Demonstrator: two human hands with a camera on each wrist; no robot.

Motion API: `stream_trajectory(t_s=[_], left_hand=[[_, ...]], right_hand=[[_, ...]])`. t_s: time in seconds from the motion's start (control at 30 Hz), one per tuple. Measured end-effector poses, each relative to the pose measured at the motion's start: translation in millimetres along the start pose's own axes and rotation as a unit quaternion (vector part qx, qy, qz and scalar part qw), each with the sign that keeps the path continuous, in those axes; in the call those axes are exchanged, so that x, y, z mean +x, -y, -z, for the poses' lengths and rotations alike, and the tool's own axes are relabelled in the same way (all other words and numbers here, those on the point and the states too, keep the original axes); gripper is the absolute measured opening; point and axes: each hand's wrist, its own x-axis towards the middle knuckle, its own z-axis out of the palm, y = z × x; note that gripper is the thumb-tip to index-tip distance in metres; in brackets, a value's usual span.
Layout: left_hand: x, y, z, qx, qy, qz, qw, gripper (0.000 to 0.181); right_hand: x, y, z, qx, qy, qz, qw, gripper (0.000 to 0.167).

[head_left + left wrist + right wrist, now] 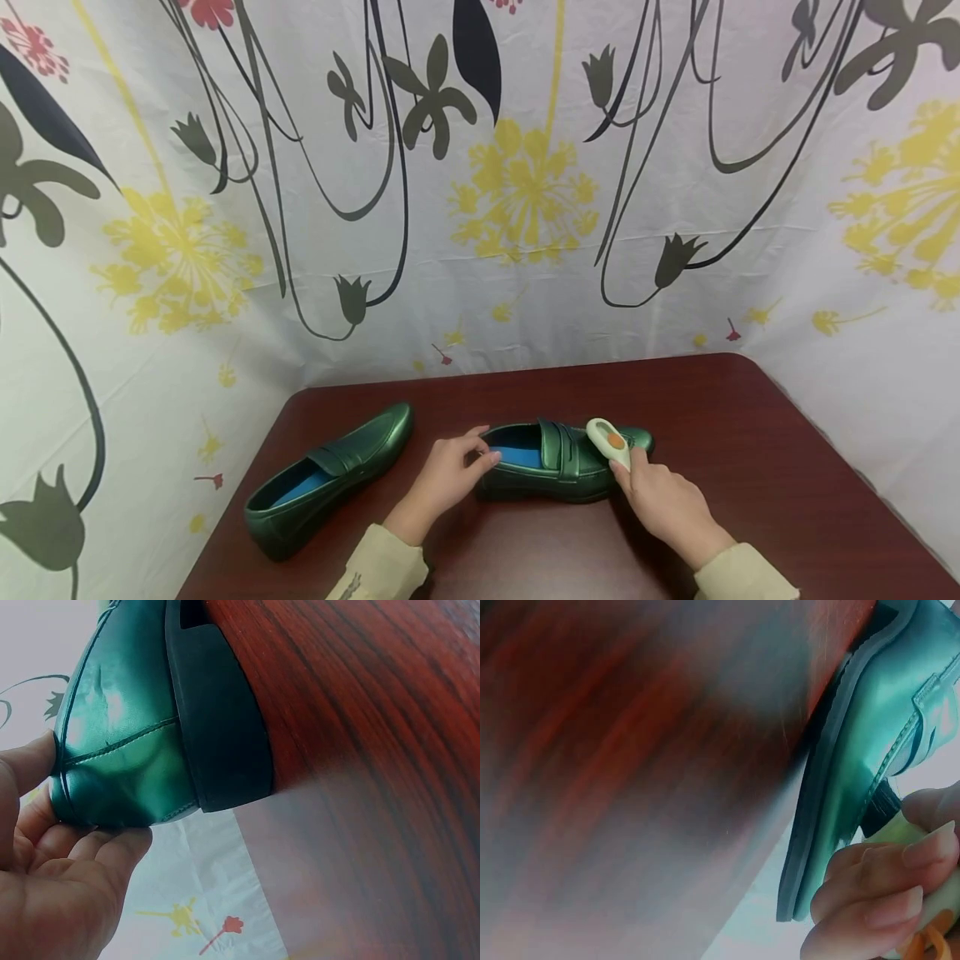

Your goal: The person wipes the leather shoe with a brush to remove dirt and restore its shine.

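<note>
A metallic green loafer (536,479) with a blue insole sits on the table, its toe to the right. At its back, my left hand (448,471) grips the heel rim; in the left wrist view the thumb is at the collar and the fingers (124,847) curl round the heel. My right hand (663,500) holds a small brush (607,440) with a pale, looped handle and an orange spot. In the right wrist view its dark bristles (881,808) meet the loafer's upper near the toe. The bristles are hidden in the head view.
The matching green loafer (330,477) stands at the left of the dark red-brown wooden table (750,450), toe pointing away to the right. A white cloth (480,317) printed with flowers hangs behind the table and along both sides.
</note>
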Motion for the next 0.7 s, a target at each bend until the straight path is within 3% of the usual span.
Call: stream_trajectory(t_s=[0.3, 0.7], left_hand=[[-0.2, 1.1, -0.3, 0.0, 0.0, -0.003, 1.0, 0.022], [-0.6, 0.3, 0.4, 0.001, 0.0, -0.006, 1.0, 0.022]], right_hand=[[2.0, -7.1, 4.1, -0.037, -0.015, 0.016, 0.9991, 0.043], [3.1, -17.1, 2.3, -0.073, -0.088, 0.048, 0.9923, 0.04]])
